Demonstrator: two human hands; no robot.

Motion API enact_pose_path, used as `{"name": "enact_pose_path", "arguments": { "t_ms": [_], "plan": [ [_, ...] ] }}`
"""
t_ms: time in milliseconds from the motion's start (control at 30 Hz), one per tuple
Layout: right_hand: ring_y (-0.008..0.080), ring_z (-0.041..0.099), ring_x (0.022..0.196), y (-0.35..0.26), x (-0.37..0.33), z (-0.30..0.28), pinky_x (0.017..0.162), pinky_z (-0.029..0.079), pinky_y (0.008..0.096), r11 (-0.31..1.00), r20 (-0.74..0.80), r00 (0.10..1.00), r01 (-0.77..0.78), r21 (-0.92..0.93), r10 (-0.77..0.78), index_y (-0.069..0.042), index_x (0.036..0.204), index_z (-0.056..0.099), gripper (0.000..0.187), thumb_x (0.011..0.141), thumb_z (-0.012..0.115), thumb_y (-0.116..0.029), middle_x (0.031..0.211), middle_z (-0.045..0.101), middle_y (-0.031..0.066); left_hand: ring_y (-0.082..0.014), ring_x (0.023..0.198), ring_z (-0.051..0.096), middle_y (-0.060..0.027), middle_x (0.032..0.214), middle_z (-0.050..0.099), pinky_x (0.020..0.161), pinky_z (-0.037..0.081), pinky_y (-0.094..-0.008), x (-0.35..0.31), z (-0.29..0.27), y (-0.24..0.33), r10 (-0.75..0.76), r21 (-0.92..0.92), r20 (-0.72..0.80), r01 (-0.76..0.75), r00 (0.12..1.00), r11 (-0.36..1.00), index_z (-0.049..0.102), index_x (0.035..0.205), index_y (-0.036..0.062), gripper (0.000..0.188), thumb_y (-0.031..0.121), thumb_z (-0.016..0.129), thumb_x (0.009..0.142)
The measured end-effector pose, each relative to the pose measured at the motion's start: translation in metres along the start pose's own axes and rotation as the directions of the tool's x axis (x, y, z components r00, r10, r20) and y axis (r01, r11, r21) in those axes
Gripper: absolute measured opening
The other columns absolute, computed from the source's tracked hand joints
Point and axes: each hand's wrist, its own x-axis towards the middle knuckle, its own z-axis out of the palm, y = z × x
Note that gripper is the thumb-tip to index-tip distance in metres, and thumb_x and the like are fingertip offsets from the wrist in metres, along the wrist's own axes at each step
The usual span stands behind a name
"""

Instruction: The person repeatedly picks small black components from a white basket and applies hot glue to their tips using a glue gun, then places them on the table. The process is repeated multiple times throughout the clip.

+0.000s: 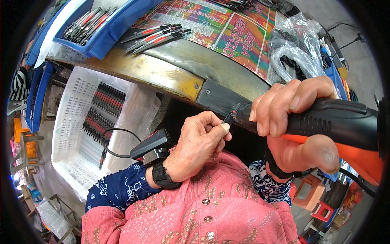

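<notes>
From my remote station, starting at the left, I record a white perforated crate standing below the counter, with two rows of black-and-red pens laid side by side inside it. Above it, at the counter's left end, a blue tray contains a heap of similar pens, and just to its right a loose group of pens lies directly on the surface. Next I note the left arm: its dark blue patterned sleeve rises from the lower left, and a black box with a thin cable sits at the wrist. The left hand points right, back turned upward, fingers curled; its grip is a pinch between thumb and forefinger, closed on a small dark piece with a reddish end. That piece is at the counter's near edge, just beside the narrow end of a black-and-orange tool; I cannot tell whether the two touch. At the right, the right hand has its fingers wrapped over the tool's body and its thumb below, pointing toward the lower right; this grip is firmly around the tool. Beyond it lies a crumpled clear plastic bag.
</notes>
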Motion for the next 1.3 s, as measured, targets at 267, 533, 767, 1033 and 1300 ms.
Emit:
{"name": "enact_pose_path", "arguments": {
  "t_ms": [267,533,767,1033,1300],
  "plan": [
    [0.0129,0.049,0.047,0.002,0.006,0.008,0.050,0.044,0.0279,1.000,-0.045,0.999,-0.016,-0.013,0.015,-0.005,0.088,0.039,0.070,0.067,0.066,-0.067,0.060,0.048,0.0027,-0.0057,0.048,0.046,-0.0043,0.065,0.056,0.040,0.036,-0.0206,-0.001,0.007,0.001,0.063,-0.002,-0.094,-0.064,0.994,0.998,0.050,0.077,-0.0007,0.014,0.007,0.055,0.087],
    [0.0128,0.047,0.047,0.006,0.009,0.007,0.048,0.042,0.0273,0.999,-0.022,0.999,0.030,-0.043,-0.031,-0.005,0.087,0.039,0.066,0.070,0.068,-0.062,0.058,0.046,0.0027,-0.0052,0.047,0.045,-0.0038,0.064,0.055,0.039,0.036,-0.0201,-0.002,0.008,0.002,0.084,0.034,-0.092,-0.081,0.992,0.996,0.050,0.077,-0.0004,0.014,0.007,0.055,0.087],
    [0.0129,0.047,0.046,0.007,0.009,0.009,0.048,0.042,0.0273,0.998,-0.016,0.998,0.053,-0.043,-0.054,-0.005,0.087,0.040,0.065,0.070,0.069,-0.060,0.058,0.046,0.0024,-0.0053,0.047,0.046,-0.0038,0.064,0.056,0.039,0.036,-0.0203,-0.002,0.007,0.000,0.136,0.060,-0.103,-0.130,0.985,0.990,0.050,0.076,-0.0003,0.014,0.007,0.056,0.086],
    [0.0128,0.047,0.046,0.008,0.010,0.012,0.048,0.042,0.0278,0.999,-0.040,0.998,0.042,-0.006,-0.042,-0.005,0.086,0.040,0.064,0.069,0.070,-0.059,0.058,0.046,0.0023,-0.0058,0.046,0.047,-0.0040,0.062,0.056,0.038,0.036,-0.0210,-0.002,0.006,0.000,0.150,0.051,-0.101,-0.145,0.984,0.988,0.050,0.075,-0.0009,0.014,0.006,0.056,0.086],
    [0.0142,0.048,0.047,0.006,0.008,0.012,0.049,0.043,0.0283,0.999,-0.028,0.998,0.048,0.001,-0.048,-0.002,0.087,0.042,0.065,0.068,0.073,-0.056,0.058,0.045,0.0038,-0.0068,0.045,0.047,-0.0041,0.062,0.055,0.038,0.036,-0.0218,-0.004,0.005,0.006,0.037,0.002,-0.084,-0.037,0.996,0.999,0.050,0.075,-0.0011,0.015,0.007,0.056,0.086]
  ]
}}
